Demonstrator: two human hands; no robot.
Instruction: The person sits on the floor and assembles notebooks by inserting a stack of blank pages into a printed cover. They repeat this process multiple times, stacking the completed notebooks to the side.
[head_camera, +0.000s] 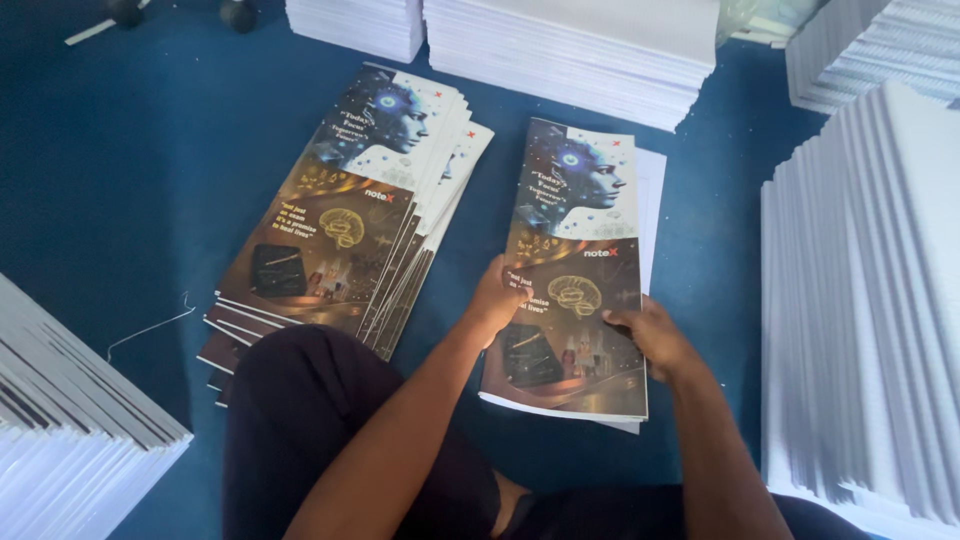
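Cover sheet (575, 270) — the glossy printed one with the blue head above and the golden brain below — lies on the blue floor (120, 180) between my two hands, on top of a white paper block (652, 190) whose edge shows past its right side.

Going left to right from where I watch: a leaning stack of white pages (70, 430) at the far left, then a fanned pile of identical covers (340, 230), already slipping sideways over one another. I'd judge that pile the first risk; a nudge from my knee (300, 400), which overlaps its near corner, could spread it further or crease the lowest sheets.

My left hand (497, 298) grips the cover's left edge, fingers curled onto it. My right hand (650, 335) is pressed on the right edge, thumb on top, closed on the sheet. The cover sits slightly askew to the block beneath — uneven pressure from either hand could leave it misaligned, or buckle the glossy surface.

Further right, tall white stacks (870, 300) stand near my right arm; an elbow swing could topple them.
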